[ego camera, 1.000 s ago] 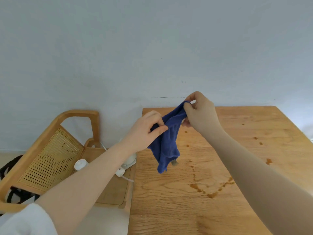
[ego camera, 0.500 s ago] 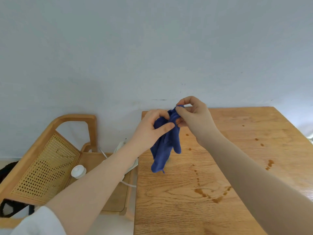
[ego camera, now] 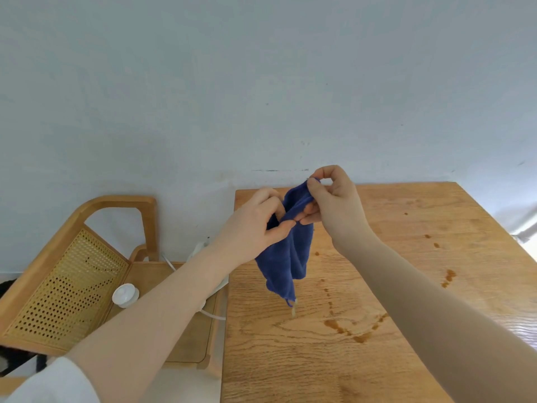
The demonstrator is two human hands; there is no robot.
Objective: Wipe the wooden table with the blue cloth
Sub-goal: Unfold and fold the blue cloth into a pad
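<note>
A blue cloth [ego camera: 286,258] hangs in the air above the back left part of the wooden table [ego camera: 406,286]. My left hand [ego camera: 250,228] pinches its upper edge from the left. Gripping the top corner from the right is my right hand [ego camera: 334,205]. The two hands sit close together, fingertips nearly touching. The cloth droops in folds below them, its lower tip with a small loop just above the tabletop. Brown liquid stains [ego camera: 345,330] streak the wood in front of the cloth, and smaller brown spots [ego camera: 447,277] lie toward the right.
A wooden chair [ego camera: 96,257] with a cane back stands left of the table. On its seat lie a small white round object [ego camera: 125,295] and a white device with a cable [ego camera: 212,314]. A pale wall rises behind the table.
My hands stay up over the table with the cloth between them. The fingers have shifted along the cloth's top edge, and the hanging folds have changed shape and now hang lower.
</note>
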